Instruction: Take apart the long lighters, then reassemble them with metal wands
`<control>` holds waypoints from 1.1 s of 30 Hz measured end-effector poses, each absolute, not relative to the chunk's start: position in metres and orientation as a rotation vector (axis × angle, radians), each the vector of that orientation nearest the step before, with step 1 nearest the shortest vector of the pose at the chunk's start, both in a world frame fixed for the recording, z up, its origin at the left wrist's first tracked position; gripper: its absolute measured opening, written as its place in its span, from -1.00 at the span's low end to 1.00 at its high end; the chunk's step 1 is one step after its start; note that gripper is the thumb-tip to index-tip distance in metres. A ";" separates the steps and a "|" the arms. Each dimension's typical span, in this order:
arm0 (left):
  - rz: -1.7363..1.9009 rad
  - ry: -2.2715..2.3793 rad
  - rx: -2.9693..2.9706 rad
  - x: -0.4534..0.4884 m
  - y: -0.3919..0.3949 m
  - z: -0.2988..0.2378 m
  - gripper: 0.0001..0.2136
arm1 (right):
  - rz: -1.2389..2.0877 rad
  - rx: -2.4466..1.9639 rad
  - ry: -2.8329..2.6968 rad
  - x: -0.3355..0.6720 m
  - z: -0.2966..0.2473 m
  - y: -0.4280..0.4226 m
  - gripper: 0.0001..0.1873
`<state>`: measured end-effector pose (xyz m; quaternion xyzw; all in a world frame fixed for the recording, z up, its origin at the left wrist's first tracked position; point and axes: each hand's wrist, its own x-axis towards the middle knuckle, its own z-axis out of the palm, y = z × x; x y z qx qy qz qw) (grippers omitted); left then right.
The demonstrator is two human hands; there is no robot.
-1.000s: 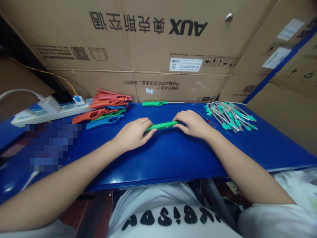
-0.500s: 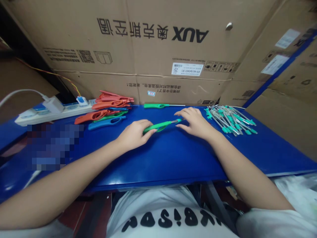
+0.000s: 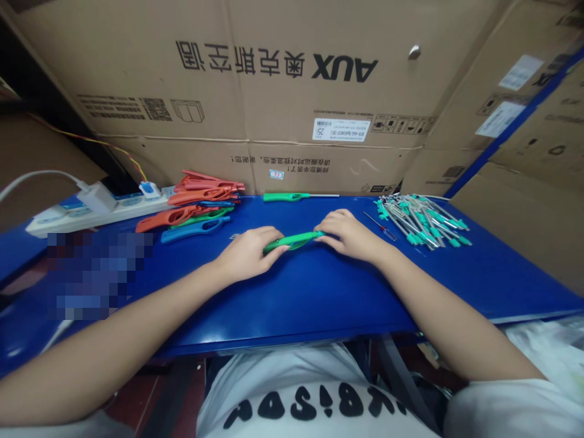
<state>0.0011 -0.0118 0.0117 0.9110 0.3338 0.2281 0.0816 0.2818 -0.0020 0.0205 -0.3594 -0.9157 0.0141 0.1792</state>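
Note:
A green gas lighter body [image 3: 296, 242] lies almost level between my hands, above the front middle of the table. My left hand [image 3: 250, 252] is wrapped round its rear handle end. At its front tip, the fingers of my right hand [image 3: 345, 236] are closed, covering the metal tube there. A thin screwdriver [image 3: 382, 227] with a clear handle lies on the table just beyond my right hand. Further back, a green lighter with a metal tube [image 3: 287, 197] rests along the cardboard.
Red, green and blue lighter bodies [image 3: 196, 226] are piled at the back left, beside a white power strip [image 3: 104, 207] with plugs. Metal tubes with teal ends [image 3: 424, 222] form a heap on the right. A cardboard wall [image 3: 274, 109] encloses the back of the blue table [image 3: 292, 304].
My right hand has moved left and closed on the lighter's front end, so the metal tube no longer shows. The screwdriver has come into view behind that hand.

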 end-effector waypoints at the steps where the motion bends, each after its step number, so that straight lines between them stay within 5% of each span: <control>1: 0.678 0.985 2.731 0.002 -0.013 0.011 -0.72 | 0.050 -0.995 -2.607 0.279 0.020 -0.004 -0.79; 33: 0.848 0.850 2.725 0.001 -0.026 0.016 -0.76 | -0.381 -0.717 -2.607 0.271 0.022 -0.020 -0.72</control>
